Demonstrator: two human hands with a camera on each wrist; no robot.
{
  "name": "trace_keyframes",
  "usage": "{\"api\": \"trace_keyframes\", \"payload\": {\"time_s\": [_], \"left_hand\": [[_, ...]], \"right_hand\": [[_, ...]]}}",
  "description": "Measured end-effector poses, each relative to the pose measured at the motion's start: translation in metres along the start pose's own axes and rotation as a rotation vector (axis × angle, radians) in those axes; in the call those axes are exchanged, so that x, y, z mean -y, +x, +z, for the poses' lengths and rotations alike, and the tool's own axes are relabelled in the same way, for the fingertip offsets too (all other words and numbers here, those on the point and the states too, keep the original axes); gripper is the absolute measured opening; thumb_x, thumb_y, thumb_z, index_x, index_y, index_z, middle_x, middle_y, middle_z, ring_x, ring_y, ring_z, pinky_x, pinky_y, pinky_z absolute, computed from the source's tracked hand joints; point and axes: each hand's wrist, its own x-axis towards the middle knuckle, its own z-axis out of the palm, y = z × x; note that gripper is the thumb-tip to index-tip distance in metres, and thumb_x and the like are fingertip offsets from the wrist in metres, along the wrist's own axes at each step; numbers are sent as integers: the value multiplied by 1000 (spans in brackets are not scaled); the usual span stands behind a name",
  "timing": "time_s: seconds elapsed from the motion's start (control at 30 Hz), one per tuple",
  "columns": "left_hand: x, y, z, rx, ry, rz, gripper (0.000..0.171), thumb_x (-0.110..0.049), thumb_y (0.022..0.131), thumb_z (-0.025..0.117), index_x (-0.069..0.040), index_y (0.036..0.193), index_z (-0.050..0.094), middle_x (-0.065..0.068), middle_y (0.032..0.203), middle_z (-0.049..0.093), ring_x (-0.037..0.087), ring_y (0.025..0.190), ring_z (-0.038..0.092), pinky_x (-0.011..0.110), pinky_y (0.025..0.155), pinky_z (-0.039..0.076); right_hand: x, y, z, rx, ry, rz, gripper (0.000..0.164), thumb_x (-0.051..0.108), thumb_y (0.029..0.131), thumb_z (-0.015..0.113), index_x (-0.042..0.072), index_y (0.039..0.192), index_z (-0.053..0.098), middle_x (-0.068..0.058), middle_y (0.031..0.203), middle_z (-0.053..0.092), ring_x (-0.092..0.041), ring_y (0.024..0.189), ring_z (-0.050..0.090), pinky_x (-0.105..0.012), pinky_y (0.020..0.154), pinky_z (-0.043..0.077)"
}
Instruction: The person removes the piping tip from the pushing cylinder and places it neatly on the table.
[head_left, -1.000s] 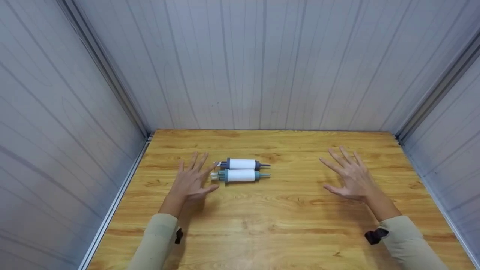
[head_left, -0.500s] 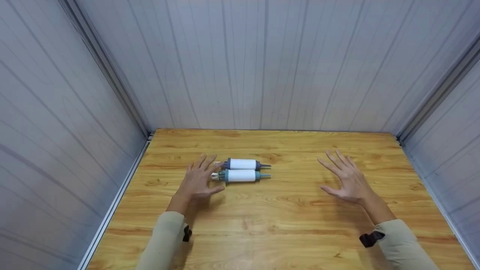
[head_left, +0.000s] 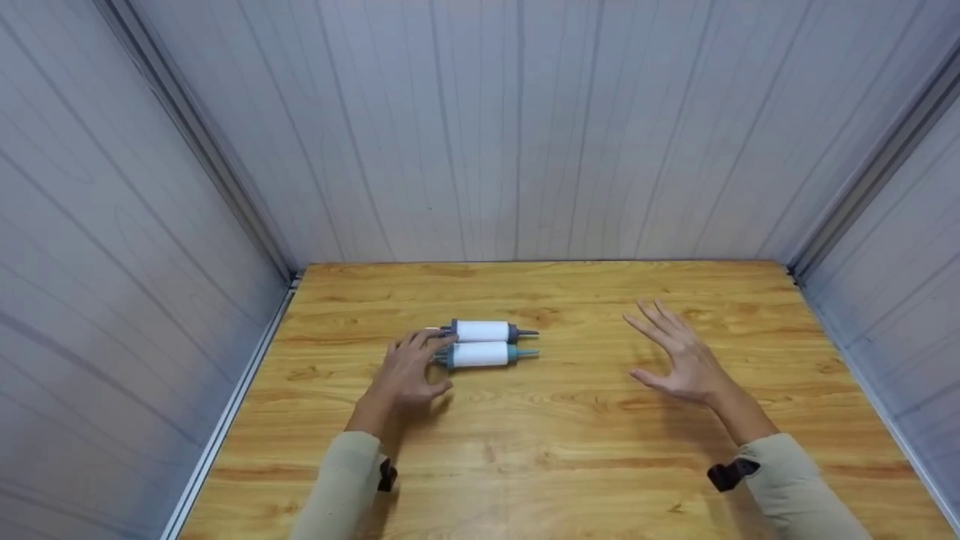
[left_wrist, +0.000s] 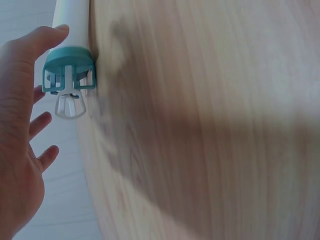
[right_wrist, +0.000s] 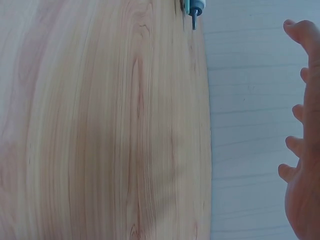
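Note:
Two syringe-like tubes lie side by side on the wooden table, nozzles pointing right. The farther tube has a white body with dark grey ends; the nearer tube is white with teal ends. In the left wrist view the teal-ended tube shows a slotted collar and a white loop at its back. My left hand hovers over the loop ends, fingers loosely bent and apart from the thumb, gripping nothing. My right hand is well to the right, fingers spread above the table, holding nothing.
The wood-grain table runs back to a pale panelled wall. Side walls with metal corner strips stand left and right. A dark wrist-worn device sits at the right sleeve, and another dark device at the left.
My left hand has moved right and lower, over the tubes' loop ends, its fingers bending more. My right hand has drifted slightly left, still spread. The tubes have not visibly moved on the table.

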Motion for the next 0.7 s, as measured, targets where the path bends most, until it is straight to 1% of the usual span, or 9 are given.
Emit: {"api": "trace_keyframes", "payload": {"time_s": [0.13, 0.27, 0.37, 0.47, 0.53, 0.7], "left_hand": [[-2, -2, 3, 11, -8, -17, 81, -42, 97, 85, -32, 170, 50, 13, 174, 50, 43, 161, 46, 73, 129, 36], [-3, -2, 6, 10, -8, -25, 83, -40, 95, 88, -33, 169, 51, 14, 171, 50, 42, 158, 49, 69, 125, 41], [-4, 0, 8, 13, -6, -30, 85, -41, 94, 89, -33, 170, 50, 15, 168, 51, 41, 153, 50, 65, 118, 44], [-4, 1, 10, 25, -2, -37, 88, -44, 94, 90, -33, 171, 49, 16, 163, 53, 39, 148, 52, 61, 115, 44], [-4, 1, 12, 37, -2, -44, 87, -45, 94, 89, -33, 171, 50, 16, 160, 54, 38, 146, 53, 60, 115, 44], [-5, 1, 14, 53, -8, -42, 75, -47, 95, 89, -30, 163, 62, 16, 155, 57, 37, 144, 52, 64, 120, 41]], "right_hand": [[2, 1, 2, 8, 27, 4, 91, 22, 86, 90, 17, 169, 54, -27, 177, 44, -65, 161, 38, -93, 118, 32], [2, 0, 3, 7, 48, 6, 89, 21, 87, 89, 16, 169, 54, -26, 178, 43, -64, 162, 38, -93, 116, 35], [3, 1, 3, 0, 62, 3, 88, 20, 87, 89, 14, 168, 54, -26, 177, 44, -64, 162, 38, -93, 116, 35], [3, 2, 4, -3, 72, -8, 88, 18, 87, 89, 12, 167, 55, -27, 177, 44, -64, 162, 38, -93, 116, 35], [3, 3, 5, -2, 76, -13, 88, 18, 87, 89, 11, 167, 55, -27, 176, 44, -64, 162, 38, -93, 116, 35], [3, 2, 6, 1, 85, -7, 87, 21, 88, 89, 12, 168, 55, -25, 178, 43, -63, 162, 37, -92, 117, 35]]}}
